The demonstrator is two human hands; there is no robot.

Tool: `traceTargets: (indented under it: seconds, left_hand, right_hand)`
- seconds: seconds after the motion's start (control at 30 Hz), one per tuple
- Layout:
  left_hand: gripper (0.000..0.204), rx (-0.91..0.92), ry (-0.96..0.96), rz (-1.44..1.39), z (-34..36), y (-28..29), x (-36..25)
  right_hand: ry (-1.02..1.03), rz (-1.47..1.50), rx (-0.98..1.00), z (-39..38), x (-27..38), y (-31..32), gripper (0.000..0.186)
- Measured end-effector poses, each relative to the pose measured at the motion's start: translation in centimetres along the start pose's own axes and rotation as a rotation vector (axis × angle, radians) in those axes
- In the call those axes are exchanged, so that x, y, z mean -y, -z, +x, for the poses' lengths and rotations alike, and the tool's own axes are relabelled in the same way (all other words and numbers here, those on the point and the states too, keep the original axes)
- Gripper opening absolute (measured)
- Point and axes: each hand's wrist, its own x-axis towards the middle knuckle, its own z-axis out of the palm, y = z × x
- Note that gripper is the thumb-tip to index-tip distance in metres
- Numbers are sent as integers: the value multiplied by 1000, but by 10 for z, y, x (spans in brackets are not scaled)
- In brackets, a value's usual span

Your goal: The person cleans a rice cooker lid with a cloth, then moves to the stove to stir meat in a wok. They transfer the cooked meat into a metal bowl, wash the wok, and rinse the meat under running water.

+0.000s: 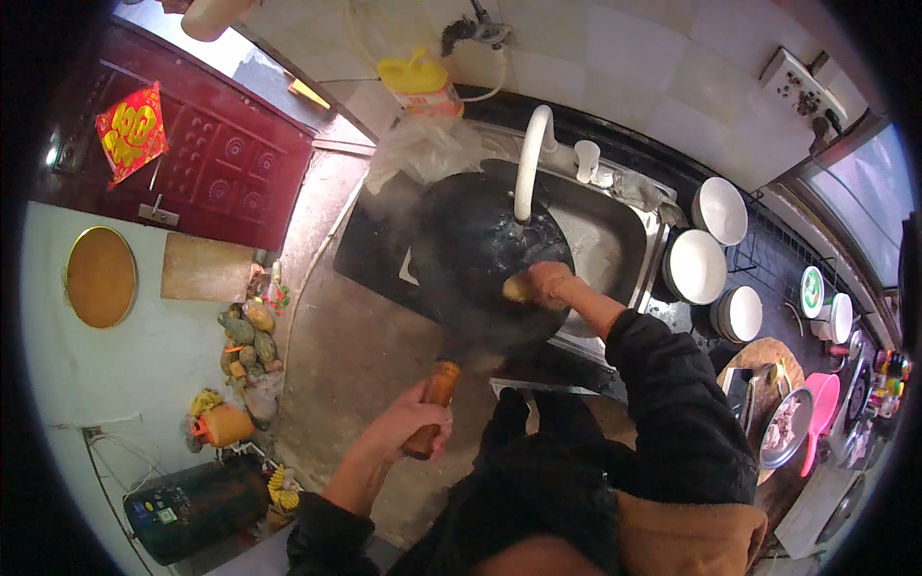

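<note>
A large black wok (pixel 451 240) rests over the left part of a steel sink (pixel 629 226), with a haze of steam around it. My left hand (pixel 408 422) is closed round the wok's brown wooden handle (pixel 443 386), which points toward me. Inside the wok, my right hand (pixel 552 284) presses a yellowish scrubber (pixel 518 289) against the inner surface; its exact kind is hard to make out. Wet, whitish foam or water shows just beyond that hand. A white curved faucet (pixel 525 178) hangs over the wok's far right part.
White bowls (pixel 696 267) stand right of the sink. Farther right are a round cutting board (pixel 768 353), a metal bowl of meat (pixel 786 427) and a pink ladle (pixel 821 408). A yellow jug (pixel 420 82) and plastic bag (pixel 423 154) sit behind the wok. Squashes (pixel 252 341) lie along the left wall.
</note>
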Motion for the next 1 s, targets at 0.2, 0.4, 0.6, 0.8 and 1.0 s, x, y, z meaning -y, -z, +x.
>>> traceTargets:
  seconds: [0.2, 0.4, 0.6, 0.8, 1.0]
  left_hand:
    - [50, 24, -2, 65, 1, -1, -4]
    - [52, 7, -4, 75, 2, -3, -2]
    - [29, 50, -22, 95, 1, 3, -4]
    - [50, 5, 6, 117, 3, -9, -5]
    - [52, 35, -18, 56, 1, -5, -7]
  right_hand:
    - [-164, 1512, -474, 75, 31, 6, 41]
    - [646, 1249, -188, 53, 92, 22, 53]
    - [205, -139, 50, -34, -3, 5, 34]
    - [63, 245, -581, 45, 11, 2, 29]
    - [186, 20, -112, 23, 6, -23, 33]
